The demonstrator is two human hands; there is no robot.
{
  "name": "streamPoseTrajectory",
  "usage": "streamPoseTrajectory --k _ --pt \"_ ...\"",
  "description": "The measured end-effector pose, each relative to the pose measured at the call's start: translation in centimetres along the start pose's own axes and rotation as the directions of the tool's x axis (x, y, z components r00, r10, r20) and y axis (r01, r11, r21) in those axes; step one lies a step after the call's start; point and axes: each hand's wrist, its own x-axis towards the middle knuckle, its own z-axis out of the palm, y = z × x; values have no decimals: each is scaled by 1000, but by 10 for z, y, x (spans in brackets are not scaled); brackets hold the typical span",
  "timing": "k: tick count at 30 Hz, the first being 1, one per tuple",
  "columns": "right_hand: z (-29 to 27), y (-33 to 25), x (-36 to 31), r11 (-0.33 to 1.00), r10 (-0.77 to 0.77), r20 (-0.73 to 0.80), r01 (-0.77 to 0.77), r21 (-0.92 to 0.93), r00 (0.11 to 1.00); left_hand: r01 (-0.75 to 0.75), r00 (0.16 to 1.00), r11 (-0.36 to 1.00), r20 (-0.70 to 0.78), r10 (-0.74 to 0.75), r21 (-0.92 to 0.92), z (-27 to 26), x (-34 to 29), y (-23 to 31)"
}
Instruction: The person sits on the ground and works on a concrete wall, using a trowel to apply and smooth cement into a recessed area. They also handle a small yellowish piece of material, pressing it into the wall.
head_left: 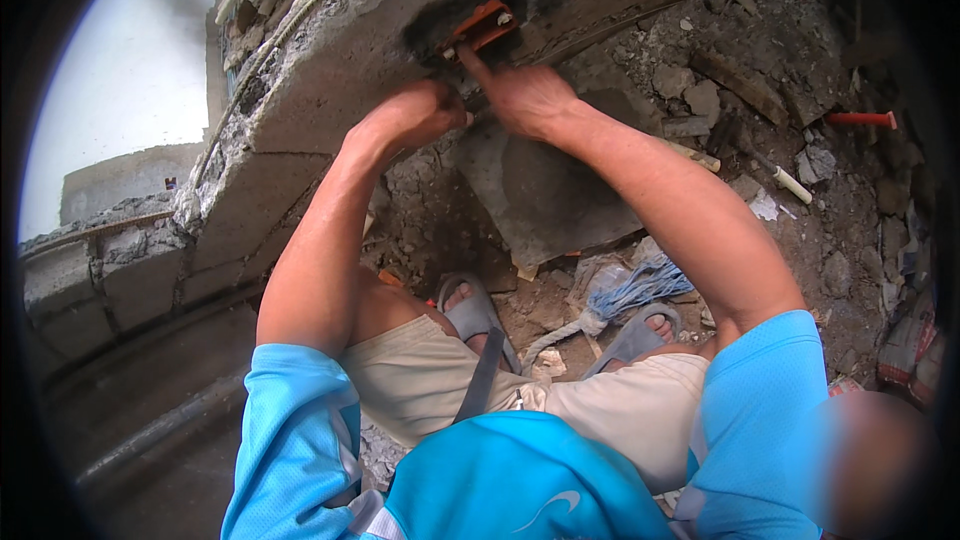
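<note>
Orange box [490, 26] sits in a dark recess of the grey wall [320, 90]. Just below the box, the right hand [528, 100] points its index finger straight at the box's near edge, seemingly touching. Below-left of the box, the left hand [415, 112] curls its fingers inward; whether they pinch anything, I cannot tell.
</note>
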Motion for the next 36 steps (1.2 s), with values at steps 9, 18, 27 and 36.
streamPoseTrajectory --k 9,18,27,36 --pt "16 -3 21 975 -148 -164 116 -187 975 79 997 995 21 -81 55 7 8 -7" --pt "-15 10 -5 981 -174 18 175 -82 985 119 992 992 40 -120 45 1 0 -8" --pt "-14 25 -38 943 -106 -375 213 256 921 55 995 986 -69 -66 -160 6 3 27" --pt "-28 31 -19 958 -52 -280 127 256 959 -86 944 958 -331 -10 -272 14 4 23"
